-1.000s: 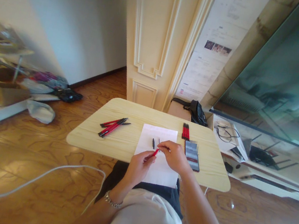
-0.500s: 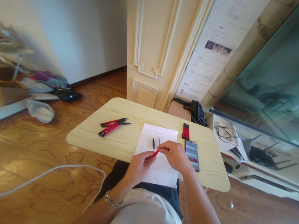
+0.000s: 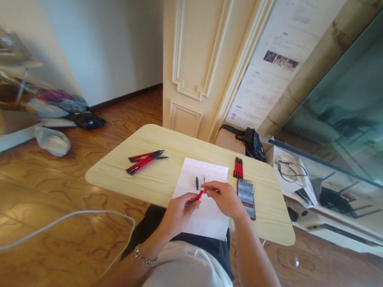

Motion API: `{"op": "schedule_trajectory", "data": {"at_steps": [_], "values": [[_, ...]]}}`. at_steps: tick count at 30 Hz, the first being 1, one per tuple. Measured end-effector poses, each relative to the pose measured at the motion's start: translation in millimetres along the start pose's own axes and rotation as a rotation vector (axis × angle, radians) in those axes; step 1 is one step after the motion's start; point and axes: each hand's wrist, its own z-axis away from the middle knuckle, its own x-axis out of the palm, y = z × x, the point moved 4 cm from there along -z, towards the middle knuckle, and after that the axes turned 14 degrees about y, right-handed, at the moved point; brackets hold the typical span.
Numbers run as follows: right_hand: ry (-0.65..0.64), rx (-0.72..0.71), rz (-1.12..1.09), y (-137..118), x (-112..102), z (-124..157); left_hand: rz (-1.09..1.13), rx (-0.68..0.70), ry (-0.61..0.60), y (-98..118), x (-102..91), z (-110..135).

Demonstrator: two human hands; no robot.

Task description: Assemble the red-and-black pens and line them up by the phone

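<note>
Over a white sheet of paper (image 3: 206, 222), my left hand (image 3: 179, 213) is closed around a red pen barrel (image 3: 199, 195), whose upper end points away from me. My right hand (image 3: 224, 199) is at that end, thumb and forefinger pinched together. Whatever those fingertips hold is too small to make out. Just beyond them on the paper lie a short black pen part (image 3: 197, 182) and a thin dark stick like a refill (image 3: 204, 178).
Several red-and-black pens (image 3: 144, 161) lie in a loose pile on the left of the wooden table (image 3: 113, 169). More such pens (image 3: 239, 168) stand in a neat row at the right, above a phone (image 3: 246, 199). A white cable (image 3: 54, 218) runs beside the table.
My right fingertips have shifted slightly away from the barrel's end, and more of the red barrel's tip shows. My left hand and the things on the table have stayed put.
</note>
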Motion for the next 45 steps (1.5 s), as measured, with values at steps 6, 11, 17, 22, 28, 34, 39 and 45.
{"op": "schedule_trajectory", "data": {"at_steps": [6,11,17,22,28,34,39,45], "values": [[0.155,0.140,0.345,53,10,-27,0.044,-0.008,-0.009,0,1.1,1],[0.133,0.205,0.578,61,27,-39,0.053,-0.025,-0.001,0,0.4,0],[0.104,0.291,0.753,59,36,-48,0.020,-0.001,0.016,0,-1.6,-1],[0.068,0.328,0.782,56,38,-52,0.029,-0.003,0.008,1,-1.5,-1],[0.087,0.323,0.672,56,30,-51,0.051,-0.010,0.010,1,-2.7,-1],[0.189,0.279,0.084,53,15,-45,0.001,0.016,0.019,-3,-2.5,-2],[0.394,0.216,-0.435,23,-4,-35,-0.035,0.040,0.008,-5,-0.5,-2],[0.464,0.149,-0.581,-8,-12,-24,-0.081,0.048,-0.005,-1,0.0,-1]]}}
